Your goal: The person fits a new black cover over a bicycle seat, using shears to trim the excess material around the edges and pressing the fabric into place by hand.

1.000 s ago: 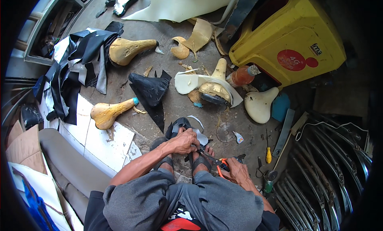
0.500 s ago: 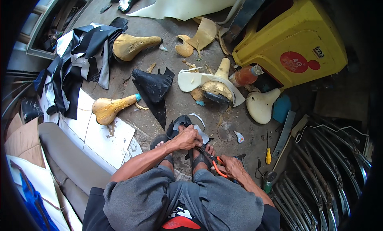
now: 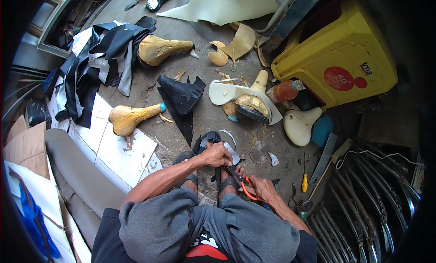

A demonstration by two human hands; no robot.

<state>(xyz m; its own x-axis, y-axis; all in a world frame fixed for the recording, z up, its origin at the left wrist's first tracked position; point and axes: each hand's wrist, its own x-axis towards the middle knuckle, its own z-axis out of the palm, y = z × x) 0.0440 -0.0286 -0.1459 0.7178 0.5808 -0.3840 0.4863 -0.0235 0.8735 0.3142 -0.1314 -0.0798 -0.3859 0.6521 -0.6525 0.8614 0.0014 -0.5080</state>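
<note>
My left hand [image 3: 217,155] is closed on a black cover piece [image 3: 209,138] with a pale grey underside, held between my feet near the floor. My fingers hide most of the part they pinch. In my right hand [image 3: 262,189] are pliers with orange handles [image 3: 246,190], gripped around the handles. Their dark jaws point up and left, close below the left fingers; whether they bite on the cover cannot be made out. Ahead lies a black-covered bicycle saddle [image 3: 181,96] with a loose dark flap. To its left is a bare yellow foam saddle [image 3: 129,119].
Another foam saddle [image 3: 161,49] rests beside heaped black cloth [image 3: 106,49]. An upturned saddle [image 3: 251,105], an orange bottle [image 3: 286,90] and a cream saddle [image 3: 300,127] lie near a yellow plastic stool [image 3: 340,58]. At right are a screwdriver [image 3: 304,181] and curved metal bars [image 3: 363,190].
The view has turned slightly, so the floor things appear a little shifted. Both hands keep nearly the same place and hold, with the pliers still near the left fingers.
</note>
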